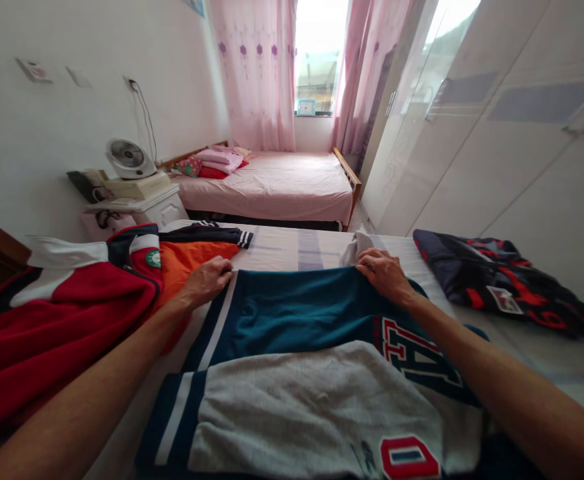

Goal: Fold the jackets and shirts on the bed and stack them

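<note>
A teal and grey varsity-style jacket (pixel 302 300) lies spread in front of me, with LA lettering on its teal part and a red-edged patch on the grey. Navy ribbing with a white stripe runs along its left side. At its far left corner, my left hand (pixel 212 277) pinches the fabric edge. My right hand (pixel 383 272) grips the far edge toward the right, fingers closed on the cloth. A bit of light grey cloth (pixel 356 245) pokes up just beyond my right hand.
Left of the jacket lie a red, white and navy jacket (pixel 107 300) and an orange garment (pixel 187 260) with dark striped sleeves. A folded dark jacket (pixel 507 287) rests at right. Beyond stand a pink bed (pixel 292 180), a fan (pixel 129 159) and a white wardrobe (pixel 472 133).
</note>
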The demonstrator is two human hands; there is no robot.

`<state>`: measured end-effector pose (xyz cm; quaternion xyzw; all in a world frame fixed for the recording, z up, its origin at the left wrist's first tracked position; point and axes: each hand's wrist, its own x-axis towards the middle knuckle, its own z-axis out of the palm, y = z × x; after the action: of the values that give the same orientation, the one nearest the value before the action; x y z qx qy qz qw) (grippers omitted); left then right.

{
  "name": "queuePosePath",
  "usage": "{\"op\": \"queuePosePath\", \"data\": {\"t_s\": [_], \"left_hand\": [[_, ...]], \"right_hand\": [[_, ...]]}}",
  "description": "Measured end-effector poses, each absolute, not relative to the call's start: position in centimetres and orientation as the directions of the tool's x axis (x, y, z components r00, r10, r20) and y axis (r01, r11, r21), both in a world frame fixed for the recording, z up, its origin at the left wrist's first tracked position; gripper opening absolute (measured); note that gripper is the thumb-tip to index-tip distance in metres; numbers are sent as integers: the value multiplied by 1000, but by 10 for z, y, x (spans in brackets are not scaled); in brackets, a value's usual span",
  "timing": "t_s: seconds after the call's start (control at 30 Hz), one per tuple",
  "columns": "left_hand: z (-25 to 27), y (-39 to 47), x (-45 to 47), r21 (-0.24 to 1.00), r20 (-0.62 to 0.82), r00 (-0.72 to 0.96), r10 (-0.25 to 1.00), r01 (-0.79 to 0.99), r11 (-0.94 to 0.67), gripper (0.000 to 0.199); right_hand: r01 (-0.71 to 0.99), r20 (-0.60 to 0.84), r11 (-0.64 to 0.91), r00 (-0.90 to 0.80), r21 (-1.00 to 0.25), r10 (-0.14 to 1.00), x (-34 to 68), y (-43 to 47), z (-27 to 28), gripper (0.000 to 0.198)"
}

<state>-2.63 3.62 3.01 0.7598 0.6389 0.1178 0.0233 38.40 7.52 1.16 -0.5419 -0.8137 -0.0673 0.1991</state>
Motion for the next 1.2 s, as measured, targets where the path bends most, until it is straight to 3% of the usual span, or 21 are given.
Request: {"op": "queuePosePath", "data": {"t_s": [0.1, 0.23, 0.37, 0.43, 0.53, 0.6, 0.77, 0.87, 1.0, 1.2], "left_hand": [[35, 37, -23, 170, 233, 56, 971, 981, -98, 35], [37, 30, -12, 152, 230, 78, 970, 982, -115, 32], [38, 1, 14, 247, 214, 371, 904, 874, -418, 43], [40, -16, 30, 320, 162, 523, 837, 774, -546, 46], [45, -33, 59, 368, 86, 633, 770, 698, -615, 45], [50, -36, 82, 360, 39, 672, 739, 681, -638, 44], [45, -31, 140, 352, -28, 746, 665, 630, -692, 47], [26, -26, 163, 362, -26, 770, 637, 601, -712, 53], [0, -25, 172, 361, -26, 781, 624, 590, -723, 62], [-8, -27, 169, 341, -19, 787, 617, 586, -735, 60]], "right_hand": [[933, 434, 296, -183, -207, 882, 379, 80, 10, 25], [924, 423, 335, -232, -185, 876, 366, 63, 14, 29], [880, 466, 464, -369, -105, 804, 365, 43, 24, 30], [913, 460, 373, -263, -166, 848, 375, 51, 29, 31], [950, 384, 120, 0, -289, 924, 399, 83, 33, 38], [950, 294, 27, 69, -310, 953, 412, 107, 32, 37], [947, 80, -31, 60, -320, 995, 418, 136, 15, 29], [950, 31, -12, 23, -313, 999, 414, 136, 9, 28], [948, 151, -42, 94, -315, 984, 422, 142, 28, 19], [931, 451, -86, 251, -356, 856, 436, 156, 82, 32]]}}
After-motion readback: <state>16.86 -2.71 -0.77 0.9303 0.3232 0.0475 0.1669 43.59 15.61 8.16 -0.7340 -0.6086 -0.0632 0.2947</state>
